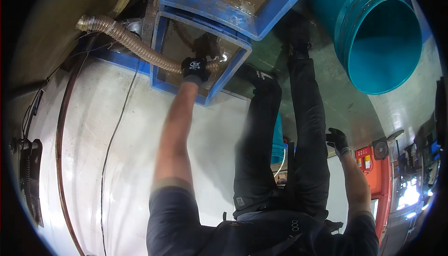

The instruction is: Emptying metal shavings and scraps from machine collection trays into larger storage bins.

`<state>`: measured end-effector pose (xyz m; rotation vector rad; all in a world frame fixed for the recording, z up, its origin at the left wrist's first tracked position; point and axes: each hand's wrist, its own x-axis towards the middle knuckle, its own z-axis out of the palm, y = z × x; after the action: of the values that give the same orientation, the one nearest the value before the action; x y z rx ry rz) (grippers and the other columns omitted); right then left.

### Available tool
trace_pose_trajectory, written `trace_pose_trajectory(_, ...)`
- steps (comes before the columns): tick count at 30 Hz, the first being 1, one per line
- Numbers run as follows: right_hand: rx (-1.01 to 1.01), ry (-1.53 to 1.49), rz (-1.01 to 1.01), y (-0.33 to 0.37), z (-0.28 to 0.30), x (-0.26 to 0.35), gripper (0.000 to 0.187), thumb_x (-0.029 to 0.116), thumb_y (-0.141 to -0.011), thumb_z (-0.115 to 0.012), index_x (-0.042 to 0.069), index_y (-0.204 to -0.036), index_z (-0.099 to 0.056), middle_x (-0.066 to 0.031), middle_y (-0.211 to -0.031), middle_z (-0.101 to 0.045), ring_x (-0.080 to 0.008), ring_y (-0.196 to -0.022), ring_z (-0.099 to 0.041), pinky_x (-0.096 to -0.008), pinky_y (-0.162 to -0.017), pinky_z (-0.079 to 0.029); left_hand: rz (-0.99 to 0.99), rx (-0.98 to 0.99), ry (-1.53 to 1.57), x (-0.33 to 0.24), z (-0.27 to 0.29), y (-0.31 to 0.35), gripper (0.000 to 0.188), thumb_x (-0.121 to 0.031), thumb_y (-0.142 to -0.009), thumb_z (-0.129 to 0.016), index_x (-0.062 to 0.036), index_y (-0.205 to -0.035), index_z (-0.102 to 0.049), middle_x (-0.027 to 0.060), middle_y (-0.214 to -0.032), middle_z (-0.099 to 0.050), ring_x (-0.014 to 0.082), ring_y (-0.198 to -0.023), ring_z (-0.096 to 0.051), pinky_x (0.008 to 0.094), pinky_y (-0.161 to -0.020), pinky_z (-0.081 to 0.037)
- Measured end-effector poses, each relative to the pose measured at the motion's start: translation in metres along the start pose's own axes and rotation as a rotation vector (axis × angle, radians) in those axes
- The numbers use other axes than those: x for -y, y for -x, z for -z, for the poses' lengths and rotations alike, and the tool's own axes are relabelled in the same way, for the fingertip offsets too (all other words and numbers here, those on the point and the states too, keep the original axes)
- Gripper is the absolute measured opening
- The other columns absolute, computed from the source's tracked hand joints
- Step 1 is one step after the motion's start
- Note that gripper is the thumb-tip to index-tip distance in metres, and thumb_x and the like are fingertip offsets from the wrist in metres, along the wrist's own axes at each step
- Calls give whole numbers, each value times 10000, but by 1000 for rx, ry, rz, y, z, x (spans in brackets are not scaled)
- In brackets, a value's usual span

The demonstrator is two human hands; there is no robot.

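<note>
My left hand [195,69], in a black glove, is closed around a ribbed, brownish hose [144,54] close to its end. The hose comes in from the upper left and crosses the rim of a blue bin [227,84]. Its end lies over that bin, where a wet, shiny surface and a dark reflection show. Beside my right leg hangs my right hand [338,141], also gloved in black. Its fingers are apart, close to the trouser leg, with nothing seen in them.
Another blue bin [254,28] with a brownish wet bottom adjoins at the top. A large teal barrel [383,46] stands at the upper right. Below it on the right is a red machine [377,174] with a fan. A dark cable [122,111] and a brown pipe [60,139] run along the left.
</note>
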<state>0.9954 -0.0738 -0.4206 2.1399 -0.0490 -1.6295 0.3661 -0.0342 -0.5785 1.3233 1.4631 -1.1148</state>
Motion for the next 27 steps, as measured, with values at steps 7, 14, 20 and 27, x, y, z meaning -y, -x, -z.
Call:
trace_pose_trajectory(7, 12, -15, 21, -2, 5, -5, 330, 354, -896, -575, 112, -1119, -607, -90, -919, -672, -197, -769, -647, -366, -678, -498, -82, -107, 21, 2, -7, -1, 366, -361, -744, -654, -120, -1020, -653, 126, -864, -693, 299, -817, -668, 407, -744, -510)
trace_pose_trajectory(14, 14, -26, 11, -4, 3, -5, 342, 356, -895, -576, 106, -1128, -603, -91, -907, -669, -199, -769, -644, -365, -677, -494, -47, -160, 71, 5, -13, -4, 336, -356, -736, -663, -121, -977, -661, 131, -843, -691, 305, -801, -669, 419, -736, -516)
trace_pose_trajectory(20, 32, -43, 12, 0, 4, -3, 360, 376, -887, -581, 109, -1127, -602, -84, -907, -669, -197, -767, -643, -368, -678, -488, -91, -136, 51, 4, -9, -4, 354, -363, -738, -667, -121, -995, -651, 130, -840, -690, 307, -791, -668, 417, -725, -516)
trace_pose_trajectory(27, 1, -14, 15, -1, 0, -3, 342, 370, -889, -578, 111, -1107, -619, -78, -885, -669, -190, -753, -644, -354, -654, -499, -61, -119, 32, 2, -12, -6, 431, -370, -739, -672, -109, -1077, -611, 127, -837, -690, 304, -789, -668, 416, -730, -511)
